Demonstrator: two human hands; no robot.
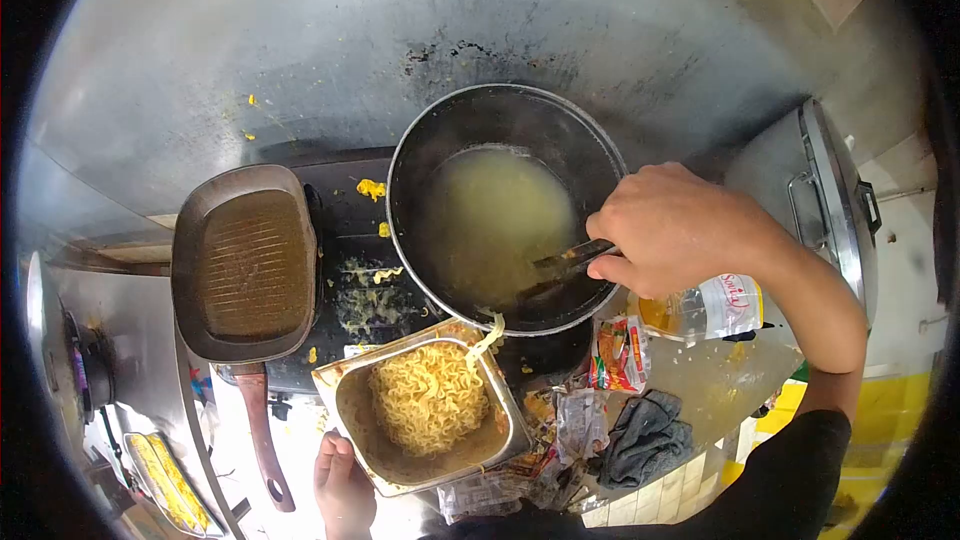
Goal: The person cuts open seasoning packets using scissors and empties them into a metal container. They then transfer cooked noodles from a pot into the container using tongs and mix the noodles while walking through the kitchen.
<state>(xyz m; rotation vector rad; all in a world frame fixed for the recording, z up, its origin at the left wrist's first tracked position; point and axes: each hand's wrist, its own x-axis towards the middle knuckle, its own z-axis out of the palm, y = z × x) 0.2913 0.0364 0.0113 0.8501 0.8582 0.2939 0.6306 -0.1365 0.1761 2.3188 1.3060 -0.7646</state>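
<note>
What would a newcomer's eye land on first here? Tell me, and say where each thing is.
Probably the big dark pot at the centre, with cloudy liquid in it and the right hand holding a dark utensil over its right side. Next come the yellow noodles heaped in a metal container below the pot in the picture, then the ridged square pan on the left.

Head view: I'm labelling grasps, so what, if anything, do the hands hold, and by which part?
Right hand: dark tongs, by their upper end. Left hand: seemingly the steel container, by its left side.
</note>
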